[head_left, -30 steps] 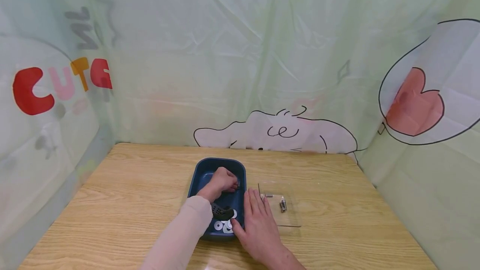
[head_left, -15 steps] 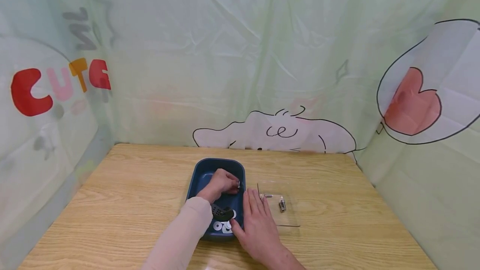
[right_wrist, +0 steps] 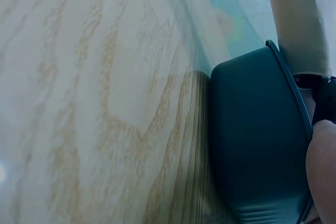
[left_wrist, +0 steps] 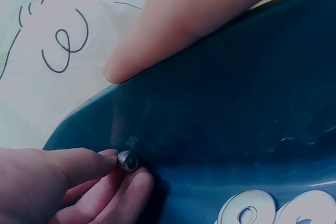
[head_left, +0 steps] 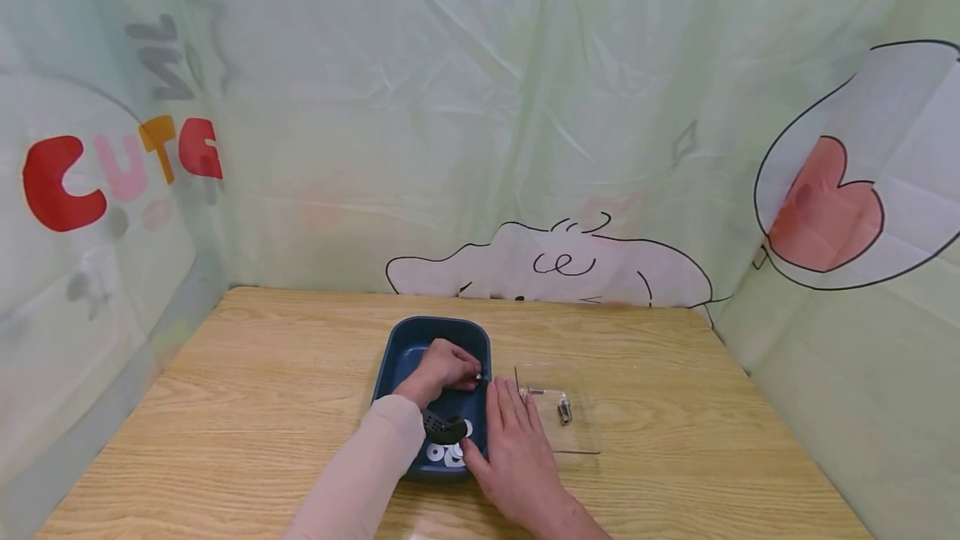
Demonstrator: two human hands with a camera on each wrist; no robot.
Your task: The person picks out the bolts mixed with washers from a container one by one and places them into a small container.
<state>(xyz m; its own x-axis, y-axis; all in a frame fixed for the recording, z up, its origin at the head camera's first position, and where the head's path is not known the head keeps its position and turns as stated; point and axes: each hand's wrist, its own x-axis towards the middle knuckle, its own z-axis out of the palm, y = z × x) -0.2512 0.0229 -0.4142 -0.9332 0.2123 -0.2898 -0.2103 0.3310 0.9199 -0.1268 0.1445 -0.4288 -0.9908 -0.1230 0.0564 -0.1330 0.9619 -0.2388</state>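
My left hand [head_left: 446,367] reaches into a dark blue tray [head_left: 438,322] and pinches a small silver socket-head screw [left_wrist: 128,161] between thumb and fingertips, near the tray's right wall. Its recessed round end faces the left wrist camera; the rest is hidden by the fingers. Several flat metal washers [head_left: 436,452] lie on the tray floor at the near end. My right hand [head_left: 517,457] rests along the tray's right rim with fingers straight, its thumb [right_wrist: 324,166] over the near right edge.
A clear plastic tray [head_left: 577,451] stands right of the blue one, partly behind my right fingers. Inside it lie a larger metal fitting [head_left: 565,412] and a small metal pin [head_left: 536,391]. A black wrist mount [head_left: 445,427] overhangs the washers. Printed curtains surround the wooden table [head_left: 300,373].
My left fingertips have shifted slightly toward the right wall and the near side, still pinching the screw, whose silver end now shows. My right hand stays where it was on the rim.
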